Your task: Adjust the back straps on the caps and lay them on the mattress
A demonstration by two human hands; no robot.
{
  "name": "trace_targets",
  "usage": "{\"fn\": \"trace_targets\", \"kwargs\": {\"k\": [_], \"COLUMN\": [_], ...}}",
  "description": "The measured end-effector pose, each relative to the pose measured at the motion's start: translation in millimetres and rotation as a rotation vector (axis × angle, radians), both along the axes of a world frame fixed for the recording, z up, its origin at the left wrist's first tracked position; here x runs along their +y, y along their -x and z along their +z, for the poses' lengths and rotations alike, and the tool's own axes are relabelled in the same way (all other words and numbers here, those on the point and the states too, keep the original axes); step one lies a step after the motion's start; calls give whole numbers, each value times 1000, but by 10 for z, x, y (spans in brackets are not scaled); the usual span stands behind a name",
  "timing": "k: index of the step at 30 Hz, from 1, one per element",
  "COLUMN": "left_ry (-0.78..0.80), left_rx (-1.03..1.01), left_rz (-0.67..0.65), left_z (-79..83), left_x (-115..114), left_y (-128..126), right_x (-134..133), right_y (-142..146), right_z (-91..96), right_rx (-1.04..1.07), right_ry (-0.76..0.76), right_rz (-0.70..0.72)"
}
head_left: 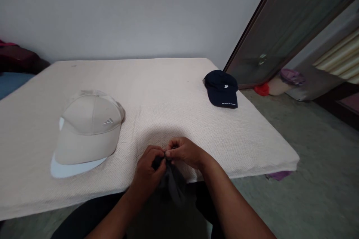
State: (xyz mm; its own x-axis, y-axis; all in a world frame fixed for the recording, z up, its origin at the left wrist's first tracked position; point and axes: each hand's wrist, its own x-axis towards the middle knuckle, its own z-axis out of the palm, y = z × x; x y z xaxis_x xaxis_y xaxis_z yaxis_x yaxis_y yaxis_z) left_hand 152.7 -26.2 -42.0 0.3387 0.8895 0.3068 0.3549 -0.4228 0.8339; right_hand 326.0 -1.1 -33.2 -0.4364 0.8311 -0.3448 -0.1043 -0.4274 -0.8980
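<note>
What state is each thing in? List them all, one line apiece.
Dark cloth: bunched at the top, hanging down.
Left hand: pinching the dark cloth.
Right hand: pinching the dark cloth near its top.
Beige cap: crown up, brim toward the person.
Pale blue brim: partly covered by the beige cap.
Navy cap: crown up.
White cover: spread out.

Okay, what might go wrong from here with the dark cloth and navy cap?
The left hand and right hand pinch the dark cloth at its top, folds hanging loose, so it might slip. The navy cap sits near the right edge of the white cover; a bump might knock it off.
</note>
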Motion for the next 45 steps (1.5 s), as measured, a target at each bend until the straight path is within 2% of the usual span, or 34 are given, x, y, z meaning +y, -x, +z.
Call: {"fn": "trace_targets", "kwargs": {"k": [5, 11, 17, 24, 30, 36, 41, 45], "left_ry": [42, 143, 419, 622, 613, 659, 639, 735], "left_rx": [-20, -99, -302, -341, -283, -342, -342, -431], "left_rz": [16, 37, -17, 105, 84, 58, 73, 111], "left_z": [14, 50, 90, 60, 66, 46, 52, 54], "left_x": [-5, -7, -1, 15, 36, 38, 38, 40], "left_y": [-3, 6, 42, 37, 63, 55, 38, 27], "right_x": [4, -9, -28, -39, -42, -54, -56, -44], "right_y": [39, 64, 57, 75, 93, 111, 123, 138], "right_z": [17, 1, 18, 17, -27, -18, -16, -30], "right_rx": [5, 54, 44, 57, 51, 68, 81, 95], "right_ry": [17, -42, -71, -71, -58, -38, -20, -10], "right_rz": [-49, -59, -41, -39, -47, -98, -121, -149]}}
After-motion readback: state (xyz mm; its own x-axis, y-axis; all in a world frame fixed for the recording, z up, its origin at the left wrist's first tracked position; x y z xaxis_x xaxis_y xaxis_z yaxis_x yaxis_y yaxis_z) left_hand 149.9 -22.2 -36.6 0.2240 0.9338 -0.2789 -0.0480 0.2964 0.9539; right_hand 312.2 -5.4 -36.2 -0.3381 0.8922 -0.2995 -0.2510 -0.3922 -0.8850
